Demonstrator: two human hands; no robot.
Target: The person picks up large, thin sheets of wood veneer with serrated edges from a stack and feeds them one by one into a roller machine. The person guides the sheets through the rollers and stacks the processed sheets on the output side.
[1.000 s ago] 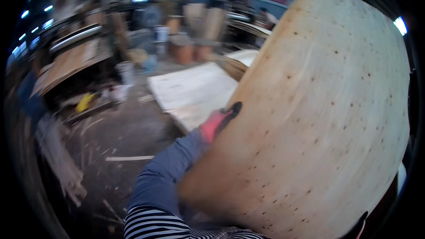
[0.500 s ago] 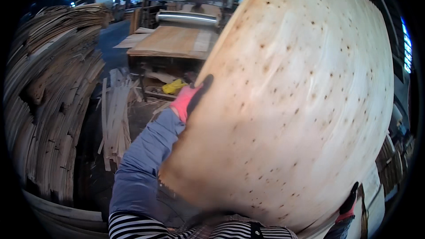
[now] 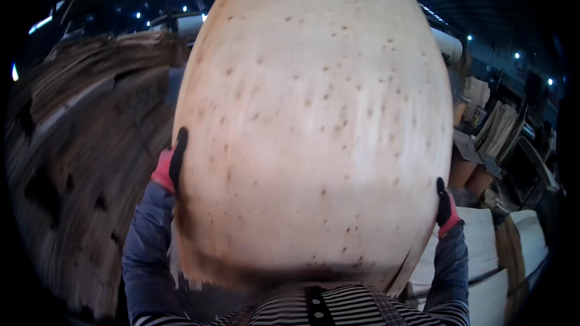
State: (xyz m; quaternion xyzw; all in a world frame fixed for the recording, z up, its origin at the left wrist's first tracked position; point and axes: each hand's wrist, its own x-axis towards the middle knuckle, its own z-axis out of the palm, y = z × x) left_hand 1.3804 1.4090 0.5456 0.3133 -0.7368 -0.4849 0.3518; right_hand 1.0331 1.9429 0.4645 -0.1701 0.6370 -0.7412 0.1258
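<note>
A large pale sheet of wood veneer [image 3: 314, 139], dotted with small brown knots, stands up in front of me and fills the middle of the view. My left hand [image 3: 169, 160], in a pink glove with dark fingers, grips its left edge, thumb on the near face. On the right edge, lower down, my right hand [image 3: 446, 208] holds it in a matching glove. The fingers behind the sheet are hidden. Its ragged lower edge hangs close to my striped top, and a split runs up from the bottom right.
To the left rises a tall stack of rough veneer sheets [image 3: 90, 175], blurred by motion. Pale veneer piles [image 3: 483, 241] lie at the lower right. Brown boxes [image 3: 471, 169] and leaning wood strips [image 3: 500, 130] stand beyond them. Whatever is straight ahead is hidden by the sheet.
The veneer sheet has swung from the right to the middle and now stands more upright. My right hand has come up into fuller view. The roller machine ahead is now covered.
</note>
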